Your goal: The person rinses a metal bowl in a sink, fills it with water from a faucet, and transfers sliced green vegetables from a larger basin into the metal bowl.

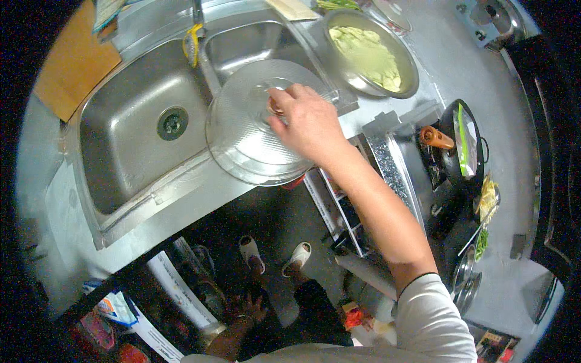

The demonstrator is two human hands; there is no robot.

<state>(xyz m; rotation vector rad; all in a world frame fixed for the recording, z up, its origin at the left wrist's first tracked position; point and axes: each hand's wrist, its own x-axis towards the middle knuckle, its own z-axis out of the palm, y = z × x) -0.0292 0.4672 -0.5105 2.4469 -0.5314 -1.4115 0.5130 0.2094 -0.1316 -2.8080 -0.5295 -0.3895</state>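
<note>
My right hand (308, 120) grips the knob of a clear glass lid (236, 118). The lid hangs above the right part of a double stainless-steel sink (140, 149), over its divider and front rim. Through the glass, ridged texture and light reflections show. My left hand (254, 306) is low beside my dark trousers, fingers apart, with nothing seen in it. At the upper right a steel bowl (408, 84) holds pale green vegetable slices (367, 54), partly blurred.
A black wok (447, 159) with a wooden handle (436, 137) stands right, a zip bag (467, 140) on it. Yellow netting (193, 45) hangs at the faucet. A brown board (77, 68) leans left. Chopped greens (481, 245) lie right. Open drawers (181, 290) stand below.
</note>
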